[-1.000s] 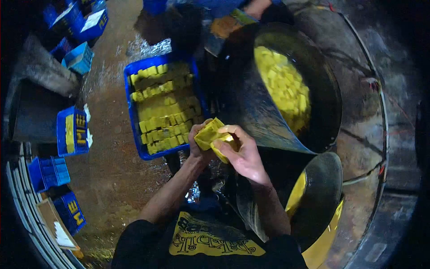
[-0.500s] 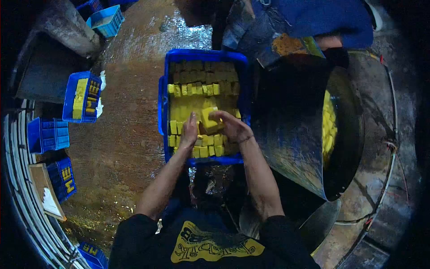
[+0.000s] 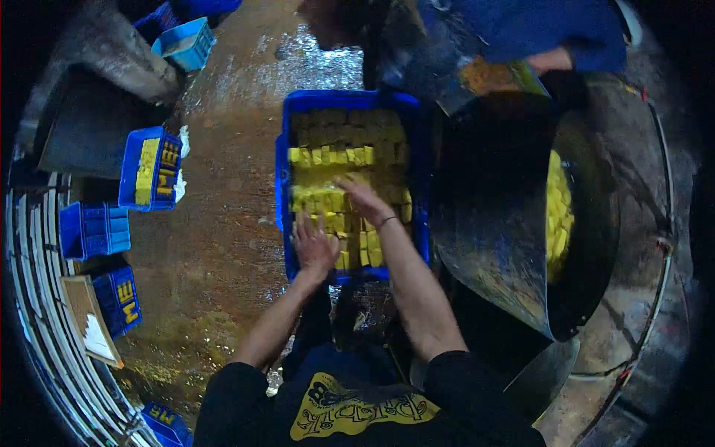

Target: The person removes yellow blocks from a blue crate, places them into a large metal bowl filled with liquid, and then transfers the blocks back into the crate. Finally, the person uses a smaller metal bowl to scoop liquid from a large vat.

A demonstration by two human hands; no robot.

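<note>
A large blue crate (image 3: 281,186) stands in front of me with rows of yellow blocks (image 3: 332,156) in it, the far rows in shadow. My left hand (image 3: 314,246) lies over the near-left blocks, fingers spread, palm down. Further in, my right hand (image 3: 361,197) is over the middle rows with its fingers stretched out and a band at the wrist. Neither hand appears to grip a block. Between and around the hands the blocks are slightly blurred.
On the right a dark metal drum (image 3: 491,216) lies beside a round vessel holding yellow pieces (image 3: 558,216). Someone in blue (image 3: 536,30) is beyond it. Small blue crates (image 3: 150,170) stand at the left, near white slats (image 3: 45,298). A light-blue crate (image 3: 185,45) is far left.
The yellow block that was at my right hand is no longer held up. Both hands have moved down onto the rows and my left fingers have spread. The whole view has shifted slightly.
</note>
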